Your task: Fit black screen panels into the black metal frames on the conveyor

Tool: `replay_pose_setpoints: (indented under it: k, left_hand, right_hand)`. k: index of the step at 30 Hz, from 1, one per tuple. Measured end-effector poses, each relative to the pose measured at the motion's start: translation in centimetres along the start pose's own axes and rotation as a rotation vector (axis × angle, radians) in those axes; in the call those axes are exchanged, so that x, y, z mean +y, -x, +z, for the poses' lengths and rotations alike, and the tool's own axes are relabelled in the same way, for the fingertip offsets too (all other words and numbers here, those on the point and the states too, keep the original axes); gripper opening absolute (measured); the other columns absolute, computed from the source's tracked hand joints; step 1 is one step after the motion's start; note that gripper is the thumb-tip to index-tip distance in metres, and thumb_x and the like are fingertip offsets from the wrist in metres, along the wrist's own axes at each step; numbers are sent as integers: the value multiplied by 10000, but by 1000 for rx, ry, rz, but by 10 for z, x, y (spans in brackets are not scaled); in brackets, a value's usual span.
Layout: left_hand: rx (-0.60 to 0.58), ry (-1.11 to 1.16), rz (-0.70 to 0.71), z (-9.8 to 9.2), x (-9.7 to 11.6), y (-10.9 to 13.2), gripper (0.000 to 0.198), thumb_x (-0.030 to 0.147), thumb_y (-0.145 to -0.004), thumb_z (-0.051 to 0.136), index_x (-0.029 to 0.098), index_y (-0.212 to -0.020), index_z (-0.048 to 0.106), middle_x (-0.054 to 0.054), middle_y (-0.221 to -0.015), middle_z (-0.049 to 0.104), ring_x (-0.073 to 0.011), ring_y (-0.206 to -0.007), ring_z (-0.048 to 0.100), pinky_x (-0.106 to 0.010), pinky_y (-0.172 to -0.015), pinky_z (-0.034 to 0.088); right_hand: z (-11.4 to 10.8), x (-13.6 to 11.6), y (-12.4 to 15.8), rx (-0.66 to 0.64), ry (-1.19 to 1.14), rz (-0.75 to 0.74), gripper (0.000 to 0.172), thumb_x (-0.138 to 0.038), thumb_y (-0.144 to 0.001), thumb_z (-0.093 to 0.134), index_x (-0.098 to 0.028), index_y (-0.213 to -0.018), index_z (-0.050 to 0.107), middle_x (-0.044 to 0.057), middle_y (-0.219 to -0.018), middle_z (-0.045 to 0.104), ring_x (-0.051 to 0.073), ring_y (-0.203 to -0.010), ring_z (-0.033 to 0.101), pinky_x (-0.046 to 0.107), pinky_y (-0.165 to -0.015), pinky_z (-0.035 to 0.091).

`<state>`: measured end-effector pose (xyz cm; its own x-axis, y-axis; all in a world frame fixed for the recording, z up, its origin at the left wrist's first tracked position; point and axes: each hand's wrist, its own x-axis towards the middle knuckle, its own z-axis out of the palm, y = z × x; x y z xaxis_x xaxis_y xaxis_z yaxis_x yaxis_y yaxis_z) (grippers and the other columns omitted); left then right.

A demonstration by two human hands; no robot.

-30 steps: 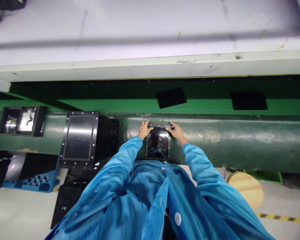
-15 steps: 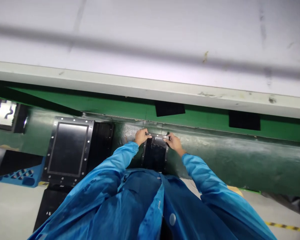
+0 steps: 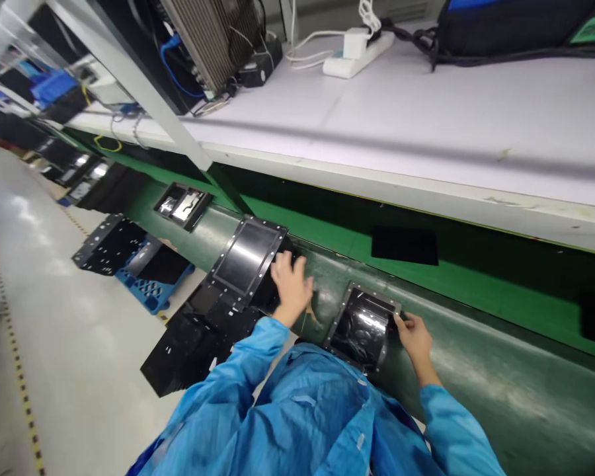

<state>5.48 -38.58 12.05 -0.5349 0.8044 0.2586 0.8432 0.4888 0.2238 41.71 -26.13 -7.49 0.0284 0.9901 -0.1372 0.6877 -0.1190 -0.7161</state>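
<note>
The small black frame [image 3: 359,327] lies on the green belt [image 3: 476,370], at its near edge and directly in front of the person. Its glossy inside faces up. The right hand [image 3: 415,336] holds this frame at its right rim, with the fingers closed on the edge. The left hand [image 3: 291,285] is not on the frame. It is open with the fingers spread, at the right side of the large black panel [image 3: 248,254], which stands on the same belt just to the left of the small frame. The hand is blurred, so I cannot tell if it really touches the panel or is only over it. The two hands are well apart.

Farther left on the belt there is another dark frame [image 3: 182,205]. Below the large panel, flat black parts [image 3: 193,344] are stacked, and beside them a blue crate [image 3: 151,284] stands on the floor [image 3: 79,344]. Above the belt runs a white table [image 3: 426,125], and at its far edge are a white power strip [image 3: 357,49] and a black bag [image 3: 515,26].
</note>
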Motion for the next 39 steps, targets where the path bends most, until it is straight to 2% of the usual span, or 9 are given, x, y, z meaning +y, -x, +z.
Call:
replay_pose_setpoints:
  k: [3, 6, 14, 17, 22, 25, 28, 33, 39]
  left_hand:
    - [-47, -277, -191, -56, -66, -4, 949, 416, -899, 751, 129, -1687, 306, -289, -1740, 251, -490, -1618, 203, -684, -1248, 266]
    - [-163, -371, -126, -88, -90, -7, 737, 302, -985, 608, 103, -1657, 380, -287, -1659, 423, -420, -1519, 447, -542, -1190, 424]
    - [-106, -62, 129, -181, -32, 59, 497, 404, -1028, 575, 254, -1500, 612, -112, -1196, 796, -307, -1058, 776, -394, -920, 598]
    - [-125, 300, 175, -151, -9, 74, 520, 404, -1005, 628, 262, -1504, 607, -73, -1166, 806, -263, -1021, 787, -349, -899, 613]
    - [-354, 1000, 39, 4, 23, 76, 491, 388, -958, 670, 173, -1399, 696, -117, -1245, 791, -271, -1130, 760, -419, -1055, 579]
    - [-494, 1103, -130, 89, 33, 77, 466, 355, -893, 726, 140, -1305, 752, -142, -1214, 797, -290, -1180, 735, -487, -1129, 522]
    - [-532, 962, -176, 135, 38, 84, 356, 273, -894, 684, 144, -1205, 796, -125, -1151, 801, -275, -1189, 713, -462, -1133, 505]
    - [-489, 540, -153, 140, 50, 103, 307, 218, -911, 640, 125, -1143, 818, -145, -1134, 736, -262, -1134, 684, -415, -1105, 504]
    - [-88, 328, 59, 38, -14, 39, 387, 400, -1038, 532, 215, -1290, 760, -161, -1456, 597, -289, -1395, 538, -456, -1186, 427]
  right_hand:
    - [8, -5, 42, -42, -208, 34, 645, -760, -785, 618, -176, -1027, 745, 146, -865, 772, 311, -776, 731, 453, -765, 566]
    - [24, -36, 76, -186, -447, 55, 585, -719, -763, 698, -181, -986, 751, 127, -878, 780, 278, -752, 740, 437, -761, 596]
    - [47, -138, 136, -464, -812, -61, 665, -722, -773, 791, -220, -1209, 779, 109, -1149, 794, 259, -970, 742, 446, -895, 614]
    - [40, -139, 144, -327, -942, 6, 676, -708, -790, 798, -225, -1261, 760, 102, -1208, 778, 242, -1013, 730, 415, -933, 597]
    - [26, -82, 142, -43, -864, 275, 573, -741, -780, 753, -175, -864, 772, 42, -741, 712, 184, -707, 635, 310, -678, 547]
    - [21, -46, 135, 51, -719, 392, 523, -691, -779, 738, -168, -775, 755, 39, -651, 677, 189, -646, 609, 305, -627, 505]
    - [18, -27, 125, 90, -392, 459, 431, -587, -838, 689, -173, -832, 806, 93, -758, 757, 257, -761, 697, 351, -742, 530]
    - [17, -18, 120, 73, 109, 386, 373, -500, -902, 621, -218, -948, 860, 156, -910, 802, 324, -916, 750, 402, -861, 531]
    - [9, -9, 128, 73, 173, 201, 415, -515, -878, 608, -201, -1002, 849, 193, -1011, 791, 331, -904, 731, 435, -840, 534]
